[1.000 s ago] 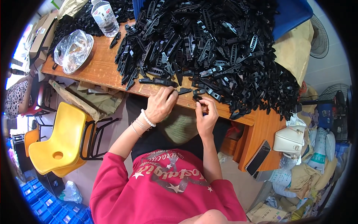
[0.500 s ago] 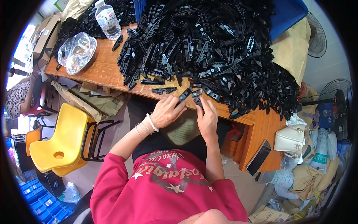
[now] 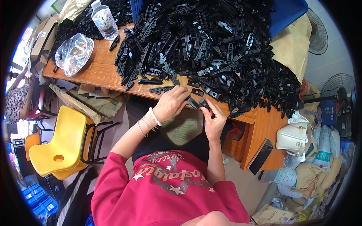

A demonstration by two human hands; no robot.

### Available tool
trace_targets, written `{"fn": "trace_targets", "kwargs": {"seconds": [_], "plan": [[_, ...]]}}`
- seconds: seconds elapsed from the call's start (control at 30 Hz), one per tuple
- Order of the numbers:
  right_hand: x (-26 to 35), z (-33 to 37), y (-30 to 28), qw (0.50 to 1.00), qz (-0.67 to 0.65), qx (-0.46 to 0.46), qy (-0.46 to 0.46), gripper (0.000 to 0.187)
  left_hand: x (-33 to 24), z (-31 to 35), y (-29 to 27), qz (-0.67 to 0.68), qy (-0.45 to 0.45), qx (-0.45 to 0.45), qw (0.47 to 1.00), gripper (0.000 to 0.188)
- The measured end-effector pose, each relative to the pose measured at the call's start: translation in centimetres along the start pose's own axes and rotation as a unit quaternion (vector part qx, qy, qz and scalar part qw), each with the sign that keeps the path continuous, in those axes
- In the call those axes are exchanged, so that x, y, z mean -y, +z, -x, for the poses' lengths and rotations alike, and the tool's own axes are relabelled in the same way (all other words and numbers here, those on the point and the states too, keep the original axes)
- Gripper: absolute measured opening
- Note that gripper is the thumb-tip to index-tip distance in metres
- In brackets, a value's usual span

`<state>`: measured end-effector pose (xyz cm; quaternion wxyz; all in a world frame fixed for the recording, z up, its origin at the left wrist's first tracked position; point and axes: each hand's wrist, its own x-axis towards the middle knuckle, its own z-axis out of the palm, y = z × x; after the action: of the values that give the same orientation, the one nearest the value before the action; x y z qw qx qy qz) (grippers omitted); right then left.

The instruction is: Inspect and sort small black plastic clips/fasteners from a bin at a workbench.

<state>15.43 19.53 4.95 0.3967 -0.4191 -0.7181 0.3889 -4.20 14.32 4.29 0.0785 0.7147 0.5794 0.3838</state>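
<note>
My left hand (image 3: 173,102), with bead and thin bangle bracelets on its wrist, pinches a black plastic part (image 3: 193,102) at the table's front edge. Close beside it, my right hand (image 3: 214,118) has thumb and fingers closed on a smaller black plastic piece (image 3: 204,104). The two parts lie near each other with a narrow gap between. A long black part (image 3: 161,90) rests on the wood just left of my left hand. Beyond both hands spreads a large heap of black plastic parts (image 3: 181,41).
A water bottle (image 3: 105,20) and a plastic-wrapped bowl (image 3: 74,54) stand at the left of the table (image 3: 102,71). On the right are a phone (image 3: 260,156) and a white handbag (image 3: 291,136). Yellow chairs (image 3: 56,143) stand left, a blue bin (image 3: 288,15) at the back.
The parts in my hands, which were almost touching, are now slightly apart. My right hand has shifted a little right, and my left hand's wrist and fingers have turned. The view has shifted slightly.
</note>
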Motion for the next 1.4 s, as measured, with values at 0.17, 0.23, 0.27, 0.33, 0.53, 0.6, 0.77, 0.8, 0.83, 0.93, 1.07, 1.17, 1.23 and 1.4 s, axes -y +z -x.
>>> {"fn": "trace_targets", "kwargs": {"seconds": [0.17,0.23,0.27,0.33,0.53,0.6,0.77,0.8,0.83,0.93,1.07,1.17,1.23,1.4], "plan": [[-0.4,0.1,0.0,0.999,0.031,0.029,-0.025,0.026,0.1,0.3,1.1,0.021,-0.021,-0.066,0.997,0.027],[-0.5,0.2,0.3,0.997,0.051,0.008,-0.053,0.026,0.1,0.4,1.3,0.027,-0.023,-0.077,0.996,0.027],[-0.5,0.4,0.5,0.996,0.063,0.003,-0.060,0.026,0.1,0.4,1.3,0.030,-0.026,-0.078,0.996,0.027],[-0.4,0.8,0.8,0.996,0.065,-0.014,-0.061,0.027,0.2,0.5,1.5,0.042,-0.035,-0.075,0.996,0.027],[0.3,0.9,1.0,0.995,0.096,0.001,-0.034,0.028,0.9,0.5,1.6,0.067,-0.011,-0.084,0.994,0.028],[0.4,0.4,1.3,0.989,0.136,0.000,-0.065,0.028,1.1,0.6,1.5,0.079,-0.003,-0.076,0.994,0.032],[0.3,-0.7,3.1,0.984,0.143,-0.010,-0.106,0.025,1.3,0.6,1.3,0.084,0.001,-0.063,0.995,0.036],[0.3,-0.7,3.1,0.987,0.126,-0.010,-0.101,0.025,1.2,0.6,1.3,0.091,0.001,-0.071,0.993,0.037],[0.2,-0.6,3.0,0.989,0.108,-0.010,-0.098,0.024,1.1,0.7,1.2,0.086,0.005,-0.075,0.993,0.037],[-0.2,-1.0,2.5,0.997,0.038,-0.039,-0.061,0.019,0.4,1.4,0.9,0.150,-0.036,-0.110,0.982,0.035],[-1.1,-2.5,3.1,0.984,0.111,-0.061,-0.125,0.012,0.6,2.9,-0.9,-0.078,-0.073,-0.270,0.957,0.028],[-1.4,-2.7,3.8,0.970,0.176,-0.045,-0.163,0.009,1.4,3.3,-2.3,-0.142,-0.102,-0.219,0.960,0.028],[-1.4,-2.4,3.8,0.966,0.180,-0.050,-0.177,0.011,1.4,3.3,-2.8,-0.124,-0.057,-0.188,0.973,0.026],[-1.2,-0.7,2.8,0.992,0.070,-0.075,-0.078,0.020,0.5,2.8,-4.2,-0.178,-0.024,0.033,0.983,0.030]]}}
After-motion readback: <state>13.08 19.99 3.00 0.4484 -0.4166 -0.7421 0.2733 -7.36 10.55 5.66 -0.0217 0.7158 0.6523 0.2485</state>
